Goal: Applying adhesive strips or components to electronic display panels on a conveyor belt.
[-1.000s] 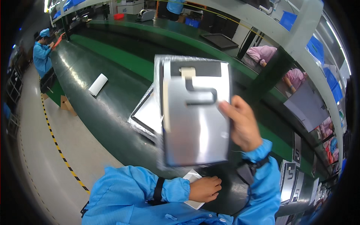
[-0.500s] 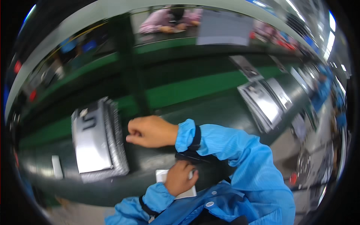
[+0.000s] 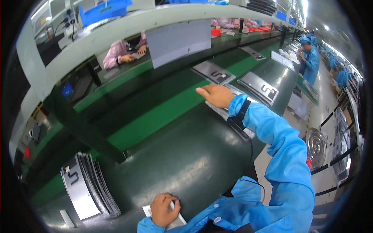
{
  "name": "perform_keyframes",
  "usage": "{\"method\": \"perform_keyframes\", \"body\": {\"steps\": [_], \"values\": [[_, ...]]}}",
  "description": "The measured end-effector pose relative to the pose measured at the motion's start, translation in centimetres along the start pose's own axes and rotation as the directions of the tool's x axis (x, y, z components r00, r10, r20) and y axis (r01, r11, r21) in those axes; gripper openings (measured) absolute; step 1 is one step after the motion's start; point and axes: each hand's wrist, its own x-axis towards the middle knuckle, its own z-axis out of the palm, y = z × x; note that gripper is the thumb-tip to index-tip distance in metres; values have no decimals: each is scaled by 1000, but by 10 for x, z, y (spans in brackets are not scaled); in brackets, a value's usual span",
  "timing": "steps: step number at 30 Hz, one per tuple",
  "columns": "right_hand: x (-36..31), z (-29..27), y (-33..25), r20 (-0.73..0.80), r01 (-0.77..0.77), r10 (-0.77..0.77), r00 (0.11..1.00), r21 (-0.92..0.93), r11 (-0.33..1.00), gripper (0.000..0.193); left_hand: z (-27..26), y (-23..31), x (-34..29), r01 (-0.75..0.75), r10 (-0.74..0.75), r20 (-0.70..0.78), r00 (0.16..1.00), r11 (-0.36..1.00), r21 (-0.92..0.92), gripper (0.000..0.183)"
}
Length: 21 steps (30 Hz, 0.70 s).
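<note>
Right hand [image 3: 215,95]: is hanging at the wrapped panels [image 3: 218,110], toward the counter's [image 3: 175,163] right end; whether it is touching them is unclear.
Right grip: the thumb is pointing left and the other fingers are mostly hiding, so I cannot tell how far it is opening or whether it is holding anything.
Left hand [image 3: 164,211]: is resting on the white pad [image 3: 178,222] at the counter's near edge.
Left grip: the fingers are bending loosely over the pad's top; I cannot tell whether they are gripping it.
Wrapped panels: are lying partly under the right hand and forearm.
Right stack [image 3: 254,86]: is lying just beyond them, nearer the counter's right end, a black hooked mark showing on top.
Single panel [image 3: 208,71]: is lying flat toward the far edge.
Left stack [image 3: 81,194]: is leaning out in layers near the left end, well apart from both hands.
White roll [image 3: 67,218]: is lying just beside it, nearer the left corner.
Green strip [image 3: 143,122]: is running along the counter's far side.
</note>
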Motion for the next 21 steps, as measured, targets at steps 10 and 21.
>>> {"method": "perform_keyframes", "body": {"steps": [10, 21], "values": [[118, 0, 200, 89, -271, 287, 954, -162, 949, 71, 2, 3, 3, 31, -33, 28, 999, 998, 59, 13], [198, 76, 363, 34, -426, 428, 903, -51, 903, 86, 3, -2, 7, 143, -143, 7, 990, 990, -11, 11]]}}
